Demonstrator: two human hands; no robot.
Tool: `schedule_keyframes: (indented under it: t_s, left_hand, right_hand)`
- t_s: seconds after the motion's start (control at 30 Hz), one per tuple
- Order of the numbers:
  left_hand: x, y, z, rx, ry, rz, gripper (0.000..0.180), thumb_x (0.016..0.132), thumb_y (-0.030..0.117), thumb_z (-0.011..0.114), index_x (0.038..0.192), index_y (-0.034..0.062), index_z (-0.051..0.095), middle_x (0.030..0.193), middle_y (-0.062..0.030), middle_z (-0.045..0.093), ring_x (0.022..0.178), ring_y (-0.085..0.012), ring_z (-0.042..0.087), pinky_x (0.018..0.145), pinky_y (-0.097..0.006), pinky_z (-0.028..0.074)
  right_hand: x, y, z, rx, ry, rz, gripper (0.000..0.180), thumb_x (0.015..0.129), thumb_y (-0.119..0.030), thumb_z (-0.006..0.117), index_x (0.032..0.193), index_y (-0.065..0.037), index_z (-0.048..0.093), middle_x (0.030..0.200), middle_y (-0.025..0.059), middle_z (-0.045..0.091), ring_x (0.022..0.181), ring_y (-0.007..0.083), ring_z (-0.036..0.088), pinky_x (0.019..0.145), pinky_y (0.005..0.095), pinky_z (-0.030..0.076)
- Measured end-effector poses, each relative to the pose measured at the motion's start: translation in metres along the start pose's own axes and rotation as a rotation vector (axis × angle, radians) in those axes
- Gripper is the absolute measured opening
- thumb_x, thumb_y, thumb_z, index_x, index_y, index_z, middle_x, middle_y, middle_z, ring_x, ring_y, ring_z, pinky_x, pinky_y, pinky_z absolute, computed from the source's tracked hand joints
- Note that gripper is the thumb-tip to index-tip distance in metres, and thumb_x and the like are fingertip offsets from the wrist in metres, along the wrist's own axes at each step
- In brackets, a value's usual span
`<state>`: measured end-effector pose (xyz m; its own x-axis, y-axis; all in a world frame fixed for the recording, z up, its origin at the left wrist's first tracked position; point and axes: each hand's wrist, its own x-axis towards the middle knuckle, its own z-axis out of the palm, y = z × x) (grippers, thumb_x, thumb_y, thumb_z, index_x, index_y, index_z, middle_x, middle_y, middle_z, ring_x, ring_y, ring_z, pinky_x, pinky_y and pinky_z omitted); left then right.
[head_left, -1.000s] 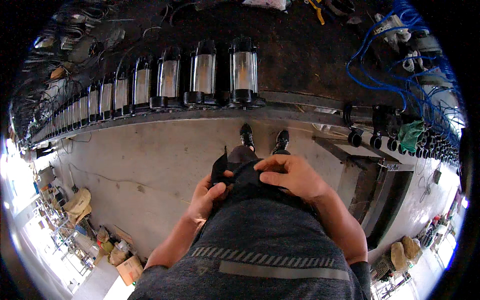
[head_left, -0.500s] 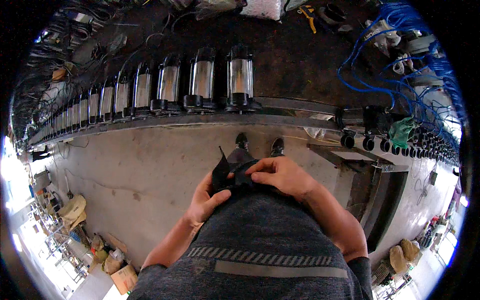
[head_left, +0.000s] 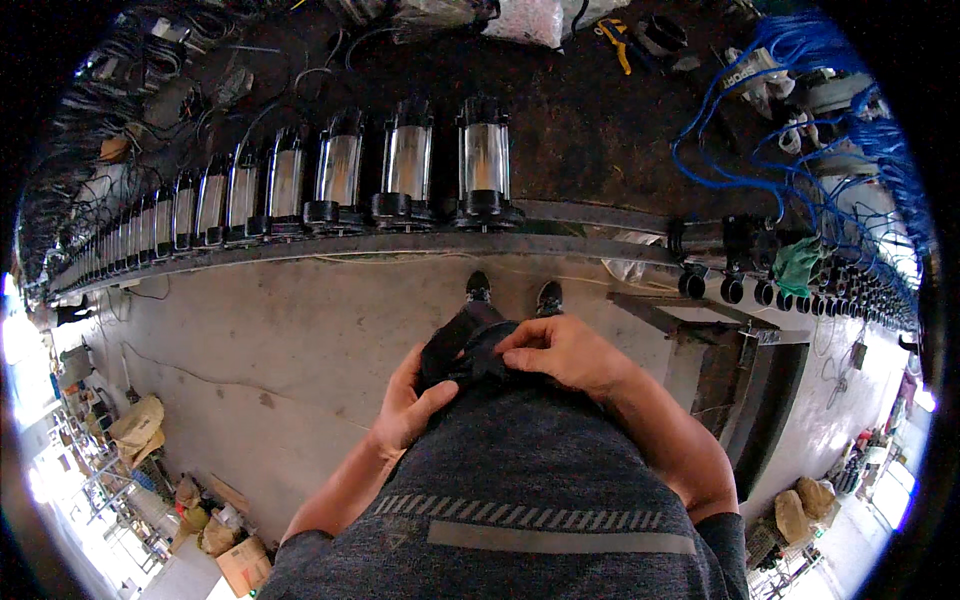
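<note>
My left hand (head_left: 408, 405) and my right hand (head_left: 560, 352) both grip a black piece of cloth (head_left: 462, 345), bunched up in front of my waist against my dark grey shirt (head_left: 520, 480). The left fingers pinch its lower left part. The right fingers fold over its right edge. Below the cloth, the tips of my black shoes (head_left: 512, 290) show on the concrete floor. What kind of item the cloth is cannot be told.
A long dark workbench (head_left: 420, 244) runs across in front of me, with a row of several shiny metal cylinders (head_left: 400, 165) on black bases along its edge. Blue cables (head_left: 800, 110) pile at the right. Sacks and boxes (head_left: 140, 425) lie on the floor at lower left.
Both hands stayed on the black cloth and shifted slightly lower and closer to my waist. The cloth's raised point has dropped down.
</note>
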<state>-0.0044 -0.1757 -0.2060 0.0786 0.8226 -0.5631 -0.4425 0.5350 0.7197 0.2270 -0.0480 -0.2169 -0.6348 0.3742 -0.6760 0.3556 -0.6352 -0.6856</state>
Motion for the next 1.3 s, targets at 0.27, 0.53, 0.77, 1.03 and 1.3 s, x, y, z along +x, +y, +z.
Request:
schedule_keyframes:
  t_s: [0.27, 0.53, 0.77, 1.03, 1.3]
  left_hand:
    - [0.005, 0.008, -0.001, 0.177, -0.065, -0.045, 0.061, 0.096, 0.025, 0.066, 0.145, 0.0023, 0.040, 0.132, -0.0091, 0.054, 0.125, -0.0168, 0.049, 0.109, -0.034, 0.037]
    - [0.010, 0.004, -0.021, 0.424, -0.119, -0.065, 0.051, 0.100, 0.029, 0.049, 0.143, 0.0045, 0.040, 0.130, -0.0099, 0.053, 0.120, -0.0179, 0.048, 0.107, -0.034, 0.036]
    - [0.015, -0.001, -0.039, 0.151, 0.317, -0.217, 0.025, 0.097, 0.018, 0.048, 0.115, 0.0017, 0.057, 0.101, -0.0096, 0.066, 0.086, -0.0175, 0.061, 0.077, -0.028, 0.049]
    - [-0.007, -0.046, -0.140, -0.076, 0.296, -0.563, 0.021, 0.088, 0.022, 0.056, 0.096, 0.0037, 0.060, 0.095, -0.0167, 0.065, 0.072, -0.0281, 0.062, 0.064, -0.037, 0.049]
    - [0.018, -0.172, -0.273, 0.171, 0.582, -0.663, 0.035, 0.091, 0.029, 0.065, 0.111, 0.0004, 0.066, 0.098, -0.0190, 0.069, 0.078, -0.0302, 0.064, 0.069, -0.039, 0.051]
  right_hand:
    - [0.010, -0.007, 0.006, -0.060, -0.011, -0.025, 0.029, 0.093, -0.020, 0.072, 0.111, 0.001, 0.073, 0.103, 0.0083, 0.074, 0.095, 0.0153, 0.066, 0.090, 0.0318, 0.052]
    - [0.029, -0.017, 0.020, -0.163, -0.048, -0.029, 0.026, 0.094, -0.020, 0.072, 0.111, 0.000, 0.071, 0.101, 0.0080, 0.074, 0.094, 0.0140, 0.067, 0.087, 0.0307, 0.052]
    - [0.030, -0.007, 0.027, -0.578, 0.100, -0.320, 0.029, 0.093, -0.030, 0.070, 0.097, -0.001, 0.074, 0.095, 0.0192, 0.071, 0.090, 0.0335, 0.070, 0.080, 0.0394, 0.052]
    - [0.018, 0.017, -0.005, -0.832, 0.406, -0.503, 0.031, 0.097, -0.036, 0.062, 0.100, -0.007, 0.071, 0.098, 0.0134, 0.067, 0.096, 0.0375, 0.066, 0.081, 0.0474, 0.053]
    - [-0.068, 0.063, -0.096, -0.325, 0.924, -0.348, 0.021, 0.099, -0.018, 0.066, 0.113, -0.003, 0.069, 0.100, 0.0141, 0.074, 0.089, 0.0243, 0.073, 0.078, 0.0363, 0.056]
